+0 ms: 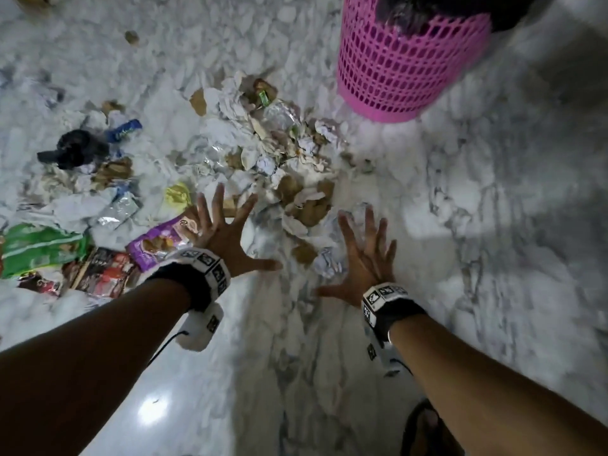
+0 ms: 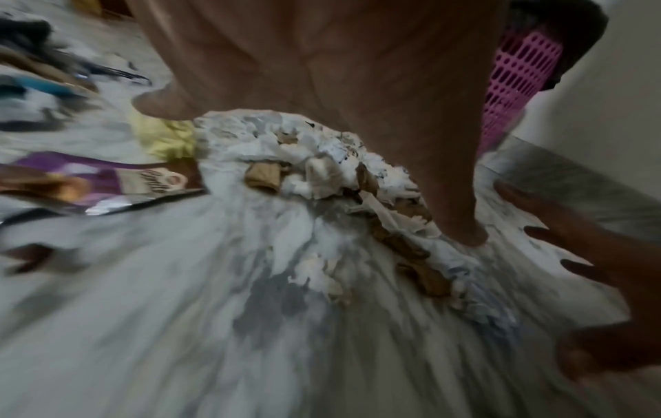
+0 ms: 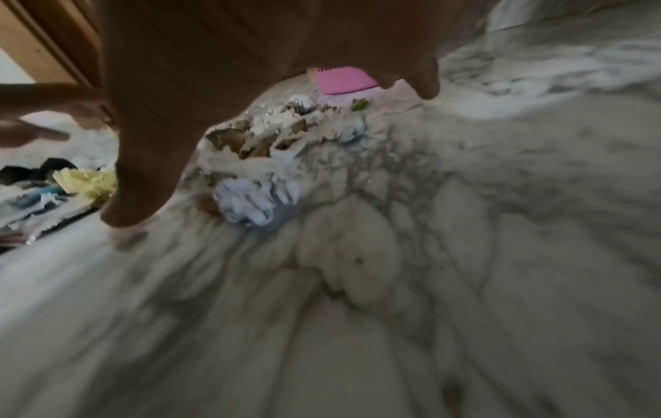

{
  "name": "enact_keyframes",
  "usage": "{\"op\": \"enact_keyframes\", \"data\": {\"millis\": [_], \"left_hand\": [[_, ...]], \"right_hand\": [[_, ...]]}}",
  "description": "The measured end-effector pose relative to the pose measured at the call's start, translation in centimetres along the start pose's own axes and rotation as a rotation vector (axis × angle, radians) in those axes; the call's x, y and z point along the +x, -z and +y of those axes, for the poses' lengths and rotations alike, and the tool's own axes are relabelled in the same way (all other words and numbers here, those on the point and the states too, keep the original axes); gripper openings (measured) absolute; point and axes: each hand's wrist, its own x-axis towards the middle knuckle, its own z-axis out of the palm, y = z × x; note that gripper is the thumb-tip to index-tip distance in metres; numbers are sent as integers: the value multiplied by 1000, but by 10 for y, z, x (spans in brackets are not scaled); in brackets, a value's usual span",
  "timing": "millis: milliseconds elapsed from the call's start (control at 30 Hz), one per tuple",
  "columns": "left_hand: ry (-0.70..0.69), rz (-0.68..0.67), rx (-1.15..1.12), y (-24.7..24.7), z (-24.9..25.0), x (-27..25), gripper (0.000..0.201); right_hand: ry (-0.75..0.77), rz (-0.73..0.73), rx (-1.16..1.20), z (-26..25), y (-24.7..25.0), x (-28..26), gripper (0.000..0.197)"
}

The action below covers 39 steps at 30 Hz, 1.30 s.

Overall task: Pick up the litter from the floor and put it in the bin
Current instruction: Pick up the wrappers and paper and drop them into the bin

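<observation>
Both the left hand [image 1: 227, 238] and the right hand [image 1: 363, 261] are spread flat, holding nothing, above the litter [image 1: 283, 166]. A pink bin [image 1: 404, 64] is seen beyond the pile on the marble floor [image 1: 493, 199].

A glossy white marble floor with grey veins [image 1: 493, 225] is seen throughout; a wooden furniture edge [image 3: 46, 42] occupies the upper left.

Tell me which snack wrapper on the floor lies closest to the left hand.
The purple wrapper, right beside the left hand; the green wrapper and red wrapper lie farther left.
</observation>
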Motion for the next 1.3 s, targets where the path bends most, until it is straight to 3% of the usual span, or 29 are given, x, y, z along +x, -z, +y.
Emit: {"op": "enact_keyframes", "data": {"millis": [133,300,500,567,667,767,867,967,1033,1200,1300], "left_hand": [[-56,96,78,-12,17,62,144],[-75,179,170,-9,20,120,146],[-127,-4,230,-12,13,139,128],[-138,12,291,-18,10,140,120],[-183,102,290,-20,6,138,104],[-356,178,221,-21,-2,134,80],[-409,188,127,-21,3,124,61],[-337,217,70,-19,13,114,57],[-289,229,-11,-14,13,115,42],[-366,337,-314,2,-4,119,15],[-363,448,-357,14,-9,109,20]], "right_hand": [[65,26,-40,10,-24,37,144],[99,61,-65,8,-27,71,150],[264,83,-138,-2,-26,105,145],[305,24,-200,-4,-32,117,135],[332,0,-264,-4,-40,125,104],[372,81,-176,-4,-36,121,68],[393,159,-103,-7,-35,120,45],[407,164,-66,-13,-36,123,36],[413,198,-45,-14,-37,124,39],[293,275,160,-10,-31,117,33],[194,353,209,-4,-17,100,17]]}}
